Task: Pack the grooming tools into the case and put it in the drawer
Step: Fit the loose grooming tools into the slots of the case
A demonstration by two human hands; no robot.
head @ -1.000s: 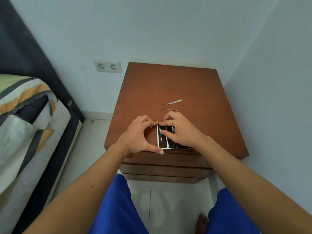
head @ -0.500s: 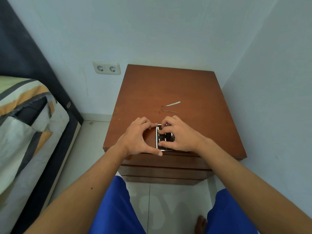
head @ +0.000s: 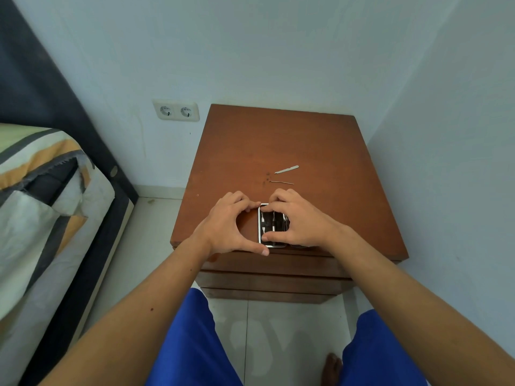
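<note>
A small open case [head: 269, 225] with a white rim and dark lining lies near the front edge of the brown nightstand [head: 278, 146]. My left hand [head: 227, 225] grips the case's left side between thumb and forefinger. My right hand [head: 301, 218] covers the case's right half, fingertips pressing on its dark inside; what lies under them is hidden. Two loose metal tools rest further back on the top: a flat silver file [head: 287, 169] and a thin pick [head: 282, 182].
The nightstand's drawer fronts [head: 267, 277] below the top are closed. A bed [head: 41, 204] with a striped cover stands to the left. A double wall socket [head: 176, 110] is on the back wall. The wall at the right runs close to the nightstand.
My right hand has slid its fingers from the case's middle to cover the right half. The left hand keeps its grip. The view has shifted slightly.
</note>
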